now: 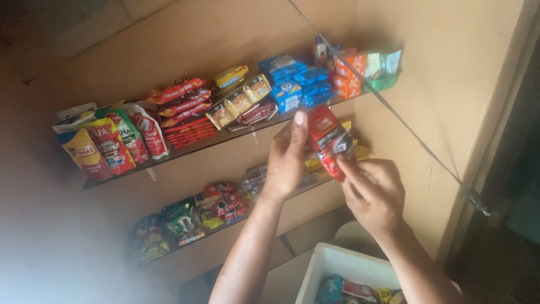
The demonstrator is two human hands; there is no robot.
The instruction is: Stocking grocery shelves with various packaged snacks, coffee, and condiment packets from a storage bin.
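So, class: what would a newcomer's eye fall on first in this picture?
First, the red sachet strip held up mid-frame between the left hand and right hand. Behind it, two wall shelves carry bright packets, and a white tub sits below.

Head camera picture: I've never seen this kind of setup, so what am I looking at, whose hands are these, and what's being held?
This is a single picture from a camera worn on a person's head, looking at their own two bare hands; there is no machine. Both hands are raised in front of two wall shelves. The left hand and the right hand together hold a red sachet, the left at its upper edge, the right at its lower end. The upper shelf carries large snack bags at the left, stacked red packets, brown sachets and blue packets, with orange and green boxes at the far right. The lower shelf holds more small packets, green and red. At the bottom stands a white box with a few sachets inside.
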